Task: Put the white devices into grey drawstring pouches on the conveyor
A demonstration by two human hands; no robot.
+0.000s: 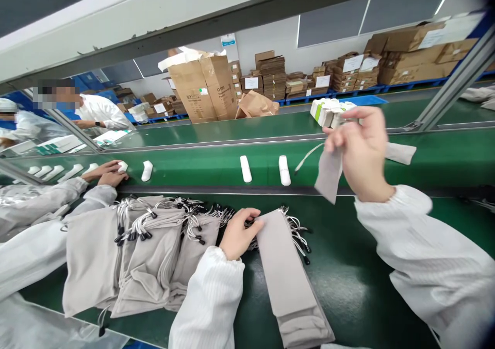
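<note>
My right hand [359, 153] is raised above the green conveyor belt [201, 172], pinching a grey fabric drawstring pouch [328, 171] with a thin white cord trailing left. My left hand [240, 233] has curled fingers on the upper end of a long grey pouch [284, 271] lying on the lower green belt [348, 266]. Left of that hand lies a heap of grey pouches [143, 256] with white cords and black cord ends. Several white oblong items [245, 168] stand spaced along the belt below my right hand.
A co-worker's hands [102, 172] touch white items at the belt's left end, with white sleeves [38, 210] reaching in. A metal rail [456, 78] and a beam cross the view. Stacked white cartons [328, 113] sit on a further belt; cardboard boxes [201, 86] stand behind.
</note>
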